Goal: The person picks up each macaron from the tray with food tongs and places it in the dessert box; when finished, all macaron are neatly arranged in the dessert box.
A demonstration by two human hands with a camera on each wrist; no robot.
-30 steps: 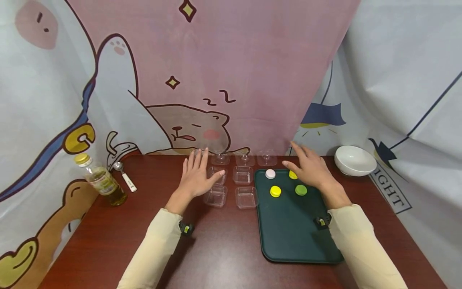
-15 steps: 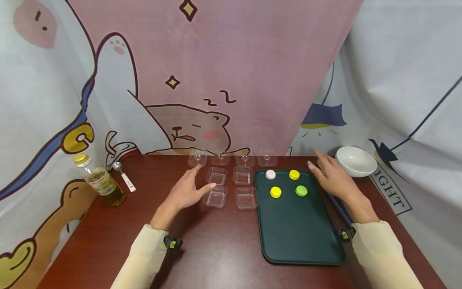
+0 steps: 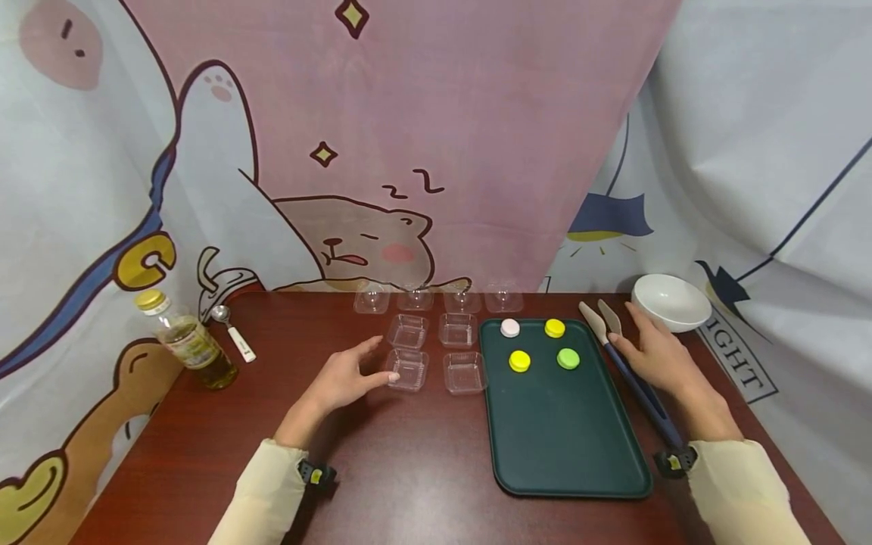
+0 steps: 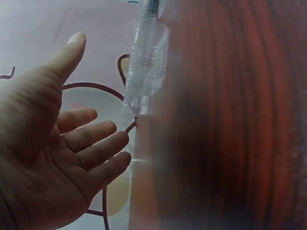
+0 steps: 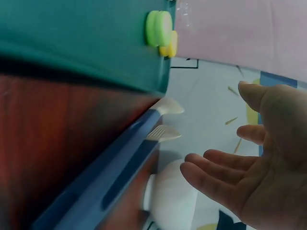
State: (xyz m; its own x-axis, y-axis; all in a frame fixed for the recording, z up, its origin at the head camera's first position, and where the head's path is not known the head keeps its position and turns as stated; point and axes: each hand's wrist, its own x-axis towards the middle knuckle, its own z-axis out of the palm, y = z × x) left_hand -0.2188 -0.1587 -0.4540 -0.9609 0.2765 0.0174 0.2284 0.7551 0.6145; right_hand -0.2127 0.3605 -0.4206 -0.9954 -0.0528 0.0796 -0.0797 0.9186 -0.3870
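My right hand [image 3: 657, 356] hovers over a pair of blue tongs [image 3: 630, 375] with beige tips, holding nothing, its thumb and fingers apart. The tongs lie on the table along the right side of a dark green tray [image 3: 568, 431]. In the right wrist view one beige tip [image 5: 164, 133] is slotted like a fork. On the tray sit a pink macaron [image 3: 509, 328], two yellow macarons [image 3: 520, 361] and a green macaron [image 3: 568, 359]. My left hand [image 3: 344, 378] is relaxed and holds nothing, its thumb tip overlapping a clear plastic box [image 3: 409, 371] in the head view.
Several clear boxes [image 3: 465, 373] stand left of the tray, with a row of clear lids [image 3: 463, 300] behind them. A white bowl [image 3: 671, 303] is at the back right. An oil bottle [image 3: 197, 344] and a metal scoop [image 3: 235, 333] lie at the left. A printed cloth [image 3: 477, 151] hangs behind.
My right hand has moved right, off the tray's far side to above the tongs, which now show. My left hand has drawn back toward me and slightly left, away from the boxes.
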